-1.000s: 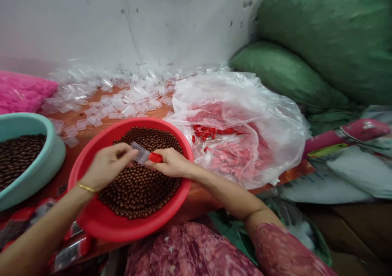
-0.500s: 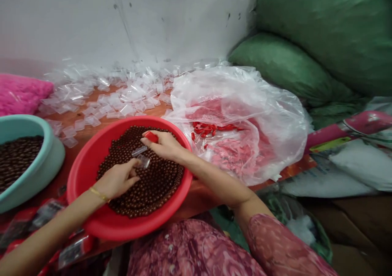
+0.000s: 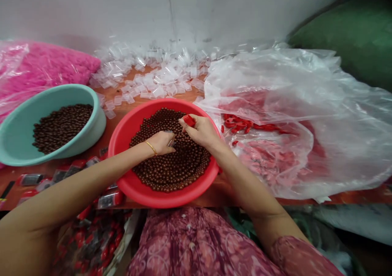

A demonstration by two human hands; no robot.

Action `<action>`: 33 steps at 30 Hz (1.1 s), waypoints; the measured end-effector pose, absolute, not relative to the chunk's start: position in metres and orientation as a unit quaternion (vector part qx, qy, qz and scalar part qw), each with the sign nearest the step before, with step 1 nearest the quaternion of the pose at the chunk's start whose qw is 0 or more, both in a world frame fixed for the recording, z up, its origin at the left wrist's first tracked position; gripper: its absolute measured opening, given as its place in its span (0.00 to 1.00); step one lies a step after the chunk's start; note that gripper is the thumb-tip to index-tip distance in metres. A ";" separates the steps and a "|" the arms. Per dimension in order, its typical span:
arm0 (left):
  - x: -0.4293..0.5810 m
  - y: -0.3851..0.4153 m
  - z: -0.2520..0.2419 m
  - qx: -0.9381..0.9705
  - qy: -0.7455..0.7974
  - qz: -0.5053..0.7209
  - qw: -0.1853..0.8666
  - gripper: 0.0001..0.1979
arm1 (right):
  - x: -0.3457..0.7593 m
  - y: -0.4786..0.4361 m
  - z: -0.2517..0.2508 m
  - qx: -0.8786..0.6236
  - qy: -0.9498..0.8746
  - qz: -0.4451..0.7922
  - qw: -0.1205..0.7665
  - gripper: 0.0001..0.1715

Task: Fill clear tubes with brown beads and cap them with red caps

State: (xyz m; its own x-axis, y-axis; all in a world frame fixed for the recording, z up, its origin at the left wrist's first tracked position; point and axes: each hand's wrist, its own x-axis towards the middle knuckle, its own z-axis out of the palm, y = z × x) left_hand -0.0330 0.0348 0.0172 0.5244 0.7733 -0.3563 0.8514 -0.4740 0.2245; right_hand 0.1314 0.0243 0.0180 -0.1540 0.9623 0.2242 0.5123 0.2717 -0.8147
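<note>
Two bare hands work over a red basin (image 3: 165, 202) of brown beads (image 3: 168, 174), set on the bench (image 3: 226, 192). L hand (image 3: 162, 142), w/ a gold bracelet (image 3: 151, 148) at the wrist, is near basin centre, low over the beads; its fingers are curled, clamped on a small clear case (image 3: 170, 140), mostly hidden, only bits showing past the fingertips. R hand (image 3: 202, 131) is at approx. 1 o'clock in the basin, thumb & fingers clamped on a small red pc. (image 3: 189, 121), just apart from the L hand.

Taking clock pts. from the red basin: teal basin (image 3: 18, 133) just beside it at 9–10 o'clock, w/ darker beads (image 3: 63, 129) inside; pink-filled bag (image 3: 55, 63) behind that at 10. Loose clear pcs. (image 3: 159, 80) lie scattered at 12, back to the wall (image 3: 122, 10). Big clear plastic bag (image 3: 352, 145) at 2–3 o'clock, red pcs. (image 3: 241, 123) at its near side. Green sack (image 3: 346, 43) beyond, approx. 2. Red-ended packs (image 3: 107, 198) at 8, partly behind the L forearm; more red-ended items (image 3: 92, 243) below bench level at 7, blurred.
</note>
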 end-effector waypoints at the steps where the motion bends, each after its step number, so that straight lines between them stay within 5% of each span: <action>1: -0.032 0.034 0.015 0.847 0.486 -0.092 0.194 0.15 | 0.131 0.024 0.019 -0.527 -0.703 0.292 0.378 0.17; 5: -0.036 0.022 0.018 0.828 0.538 -0.061 0.147 0.33 | 0.132 0.023 0.021 -0.528 -0.705 0.291 0.374 0.18; 11: -0.044 0.001 0.032 0.798 0.578 -0.153 0.075 0.15 | 0.133 0.023 0.022 -0.520 -0.708 0.296 0.376 0.19; 16: -0.040 0.007 0.025 0.789 0.585 -0.166 0.088 0.19 | 0.133 0.023 0.021 -0.519 -0.708 0.289 0.382 0.20; 26: -0.039 0.018 0.035 0.832 0.493 -0.235 0.097 0.10 | 0.133 0.022 0.023 -0.511 -0.708 0.301 0.384 0.19; 33: -0.003 0.032 0.009 0.863 0.455 -0.160 0.151 0.11 | 0.134 0.023 0.021 -0.498 -0.710 0.294 0.401 0.20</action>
State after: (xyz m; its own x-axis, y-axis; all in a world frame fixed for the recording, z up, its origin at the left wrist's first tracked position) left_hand -0.0027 0.0320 0.0087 0.5358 0.7365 -0.4129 0.8330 -0.5409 0.1161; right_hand 0.1338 0.0227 0.0209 -0.1820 0.9437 0.2764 0.4714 0.3304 -0.8177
